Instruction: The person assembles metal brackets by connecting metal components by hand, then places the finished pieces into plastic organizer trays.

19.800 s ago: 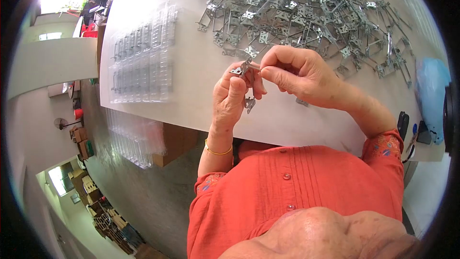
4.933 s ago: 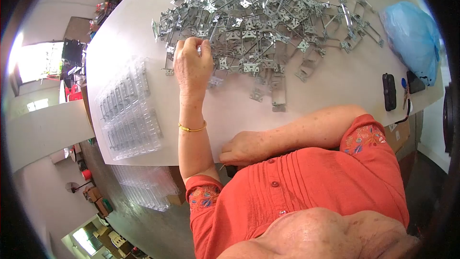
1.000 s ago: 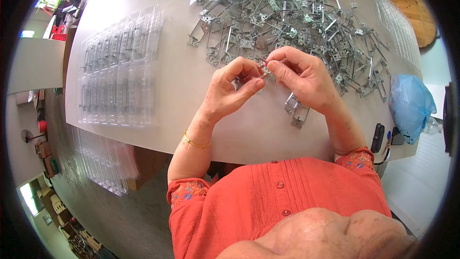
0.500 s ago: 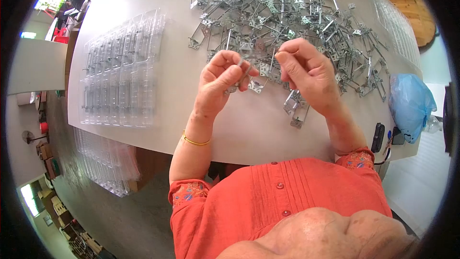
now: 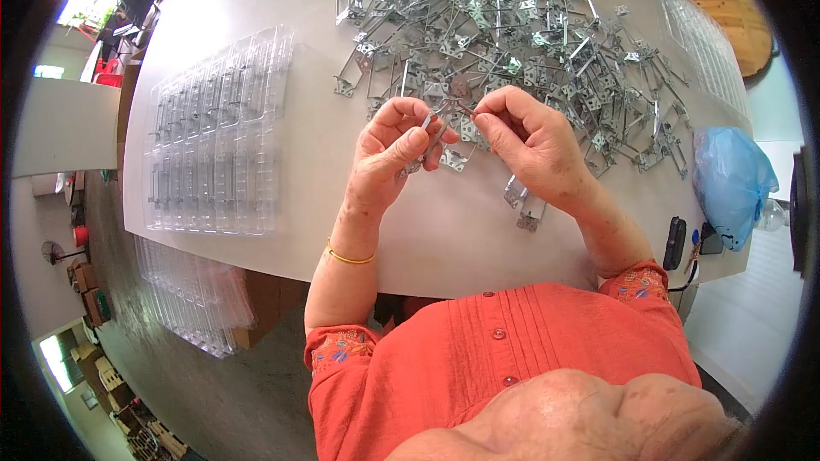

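My left hand [image 5: 386,152], with a yellow bangle at the wrist, is closed round a metal bracket [image 5: 434,130] of thin bars and small plates. From the right, my right hand [image 5: 528,141] pinches a small thin rod [image 5: 465,108] between thumb and forefinger, its tip at the upper end of the bracket. Just beyond both hands lies a large heap of similar metal brackets [image 5: 547,51]. One loose bracket [image 5: 528,212] lies below the heap, partly behind my right hand.
Clear plastic trays [image 5: 218,132] holding metal parts lie at the left of the white table [image 5: 325,230]. More plastic trays [image 5: 192,294] are stacked lower at the left. A blue plastic bag [image 5: 730,183] and a black case [image 5: 675,243] are at the right; another tray [image 5: 705,47] lies at the far right.
Half a second ago my right hand was apart from the bracket; it has moved left and down, bringing the rod to it. My left hand has hardly moved and still holds the bracket.
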`<state>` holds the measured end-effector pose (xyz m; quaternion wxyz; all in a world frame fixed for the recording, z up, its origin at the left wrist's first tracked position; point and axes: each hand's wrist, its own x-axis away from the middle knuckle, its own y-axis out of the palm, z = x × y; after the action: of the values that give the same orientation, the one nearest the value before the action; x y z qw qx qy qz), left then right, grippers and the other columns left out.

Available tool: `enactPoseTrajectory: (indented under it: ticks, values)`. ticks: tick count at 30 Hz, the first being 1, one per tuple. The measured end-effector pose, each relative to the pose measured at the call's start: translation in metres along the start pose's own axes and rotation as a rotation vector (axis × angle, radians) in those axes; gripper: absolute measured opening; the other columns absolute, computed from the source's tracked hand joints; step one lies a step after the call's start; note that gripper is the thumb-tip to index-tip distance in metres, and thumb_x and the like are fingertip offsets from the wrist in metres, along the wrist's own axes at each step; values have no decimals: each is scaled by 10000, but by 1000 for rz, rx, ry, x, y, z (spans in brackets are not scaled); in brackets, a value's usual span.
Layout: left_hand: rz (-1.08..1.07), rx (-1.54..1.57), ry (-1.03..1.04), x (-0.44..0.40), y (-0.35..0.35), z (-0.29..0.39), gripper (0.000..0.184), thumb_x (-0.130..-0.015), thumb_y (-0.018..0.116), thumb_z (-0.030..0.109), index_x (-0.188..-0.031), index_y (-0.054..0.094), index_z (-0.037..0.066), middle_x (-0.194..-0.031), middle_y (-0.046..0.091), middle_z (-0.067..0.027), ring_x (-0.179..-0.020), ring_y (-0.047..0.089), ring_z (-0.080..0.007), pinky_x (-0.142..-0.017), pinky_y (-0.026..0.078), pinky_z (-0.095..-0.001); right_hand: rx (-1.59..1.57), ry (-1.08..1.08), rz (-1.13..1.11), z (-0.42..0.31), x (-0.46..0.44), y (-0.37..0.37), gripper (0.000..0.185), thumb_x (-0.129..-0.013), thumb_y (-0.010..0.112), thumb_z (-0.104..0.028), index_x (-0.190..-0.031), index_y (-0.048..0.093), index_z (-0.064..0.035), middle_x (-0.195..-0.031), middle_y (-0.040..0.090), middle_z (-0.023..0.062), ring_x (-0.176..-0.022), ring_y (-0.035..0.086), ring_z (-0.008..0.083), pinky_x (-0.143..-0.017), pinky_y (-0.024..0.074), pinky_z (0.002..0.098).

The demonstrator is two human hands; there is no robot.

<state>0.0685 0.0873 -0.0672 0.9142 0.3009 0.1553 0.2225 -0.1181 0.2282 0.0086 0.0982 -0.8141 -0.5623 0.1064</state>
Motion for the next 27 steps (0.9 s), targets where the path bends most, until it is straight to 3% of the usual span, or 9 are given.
enactPoseTrajectory:
  ticks: [5, 8, 11, 15, 18, 23, 27]
  values:
    - [50, -42, -19, 2, 8, 7, 328, -1011, 725, 195, -1270, 599, 38, -1070, 728, -78, -981, 701, -238, -731, 486, -313, 53, 27, -1, -4, 0, -3, 96, -1020, 677, -110, -1059, 666, -23, -759, 616, -1, -663, 501, 48, -583, 438, 259]
    - [79, -75, -12, 1, 12, 7, 294, -984, 761, 165, -1201, 610, 39, -1075, 747, -141, -792, 618, -104, -707, 498, -253, 76, 12, -2, -7, 1, -4, 88, -1018, 678, -109, -1049, 664, -28, -740, 607, 4, -651, 498, 54, -578, 435, 266]
    - [80, -157, -36, 3, 10, 9, 330, -992, 748, 199, -1232, 607, 21, -1092, 738, -141, -888, 665, -180, -737, 482, -297, 124, 37, -8, -10, 2, -6, 77, -1015, 677, -106, -1042, 662, -36, -718, 594, 17, -638, 497, 65, -574, 433, 275]
    - [116, -211, -49, 3, 16, 12, 340, -971, 771, 192, -1211, 612, 11, -1081, 736, -179, -792, 616, -115, -751, 496, -270, 163, -5, -9, -12, 2, -7, 83, -1012, 676, -110, -1048, 662, -37, -715, 611, 43, -626, 519, 86, -575, 438, 289]
    - [119, -221, -71, 4, 16, 14, 356, -960, 786, 200, -1209, 614, 12, -1067, 738, -167, -793, 621, -113, -736, 496, -257, 133, 5, 1, -13, 2, -7, 97, -1013, 675, -113, -1068, 659, -35, -725, 623, 49, -630, 529, 89, -578, 442, 293]
    - [108, -266, -94, 5, 19, 13, 326, -942, 805, 173, -1182, 627, 43, -1070, 739, -122, -846, 636, -91, -722, 497, -224, 86, 33, -47, -8, 2, -8, 138, -1039, 644, -121, -1142, 646, -30, -717, 598, 13, -625, 513, 69, -572, 430, 266]
    - [43, -284, -89, 5, 21, 14, 343, -930, 828, 188, -1175, 633, 49, -1091, 742, -90, -948, 672, -105, -773, 504, -233, -205, 230, -223, -12, -2, -17, 226, -1082, 607, -178, -1237, 634, -15, -809, 645, -5, -655, 577, 51, -567, 475, 231]
